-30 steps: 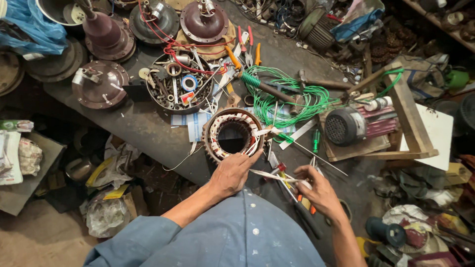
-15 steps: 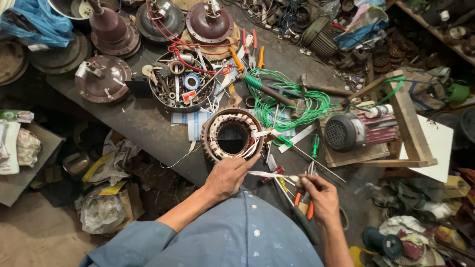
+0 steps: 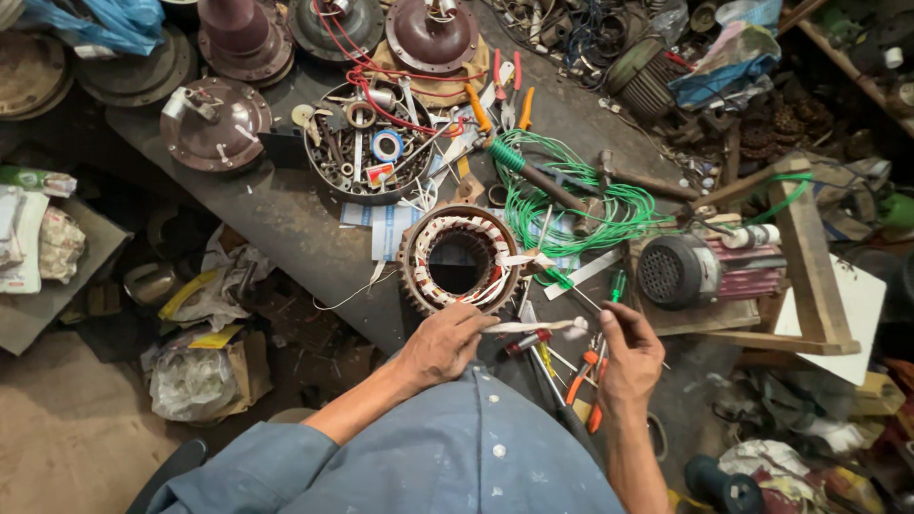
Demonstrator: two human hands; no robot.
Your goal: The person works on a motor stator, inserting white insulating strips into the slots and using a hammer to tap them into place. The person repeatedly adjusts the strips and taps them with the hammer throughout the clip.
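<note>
My left hand (image 3: pixel 446 341) pinches a white sleeve strip (image 3: pixel 538 326) beside the stator (image 3: pixel 460 259), right hand (image 3: pixel 628 357) pinched on its other end.

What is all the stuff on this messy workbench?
Motor ring: one, copper coils, bench middle.
Green wire: one tangle, right of the ring.
Round tray: one, full of small metal parts, behind the ring.
Brown covers: several, bench back and left.
Small motor: one, grey, on a wooden frame at right.
Pliers: orange handles, near edge.
White strip: one, between the hands.
Left hand: pinching the strip by the ring.
Right hand: fingers raised, holding something thin.
</note>
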